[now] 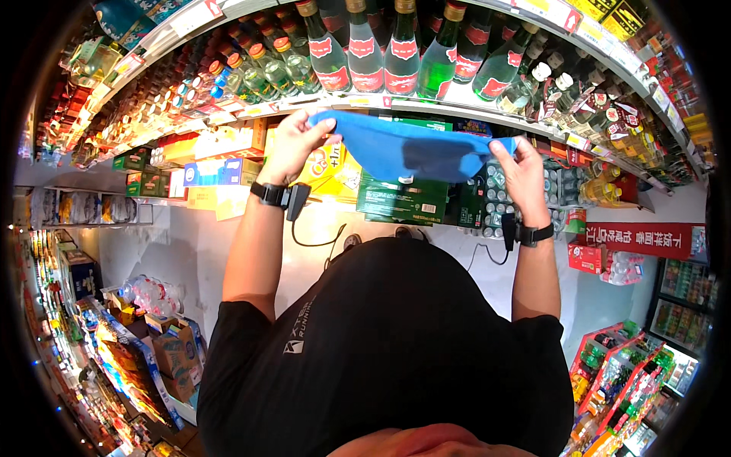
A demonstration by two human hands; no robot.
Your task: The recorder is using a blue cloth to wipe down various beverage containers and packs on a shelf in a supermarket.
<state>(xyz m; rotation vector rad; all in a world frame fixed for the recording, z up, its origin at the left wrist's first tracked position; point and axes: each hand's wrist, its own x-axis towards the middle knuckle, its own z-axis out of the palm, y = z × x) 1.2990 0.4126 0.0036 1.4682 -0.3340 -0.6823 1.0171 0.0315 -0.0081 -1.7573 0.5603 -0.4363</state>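
A blue cloth (373, 145) hangs stretched between my two hands, just in front of a shelf edge lined with bottles. My left hand (293, 145) pinches its left corner between thumb and fingers. At the other end, my right hand (521, 167) grips the right corner the same way. The cloth sags in the middle, and a dark shadow falls across it. Right behind it stand tall green glass bottles (401, 57) with red and white labels. Each wrist wears a black strap with a small device and a cable.
Small clear bottles with red caps (278, 72) fill the shelf to the left, white-capped bottles (541, 72) the right. Below are a green carton (400, 199), a yellow carton (324, 171) and packs of cans (499, 194). Open cardboard boxes (177, 358) stand at lower left, a drinks rack (609, 365) at lower right.
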